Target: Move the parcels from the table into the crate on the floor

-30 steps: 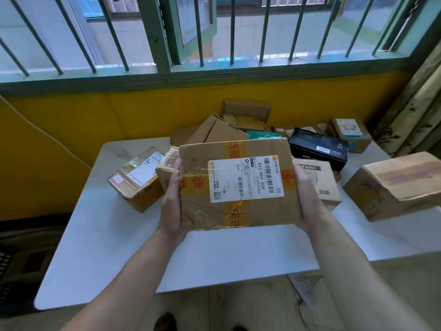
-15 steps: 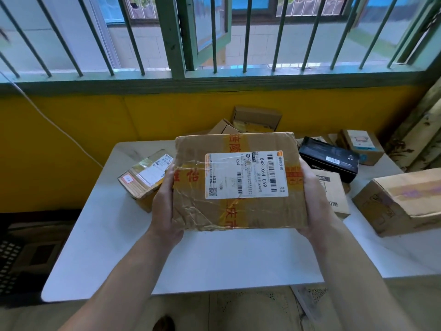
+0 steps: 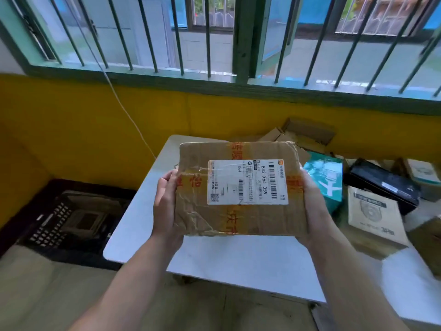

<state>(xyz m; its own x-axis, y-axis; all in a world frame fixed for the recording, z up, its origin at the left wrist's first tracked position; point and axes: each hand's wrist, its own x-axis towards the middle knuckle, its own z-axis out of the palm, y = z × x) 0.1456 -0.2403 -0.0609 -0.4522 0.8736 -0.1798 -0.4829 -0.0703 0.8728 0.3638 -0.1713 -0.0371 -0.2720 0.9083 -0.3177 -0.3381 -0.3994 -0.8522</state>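
Parcel (image 3: pixel 238 187) in gripping fingers of left hand (image 3: pixel 164 204) and right hand (image 3: pixel 313 206); cardboard (image 3: pixel 83 218) in crate (image 3: pixel 46 225)

I see a yellow wall (image 3: pixel 71 130) under a barred window (image 3: pixel 241 39). A white cord (image 3: pixel 121 107) hangs down the wall.

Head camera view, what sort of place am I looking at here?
Probably a small parcel pickup or sorting room: labelled parcels heaped on a white table, a black crate on the floor beside it, and a barred window above a yellow wall.
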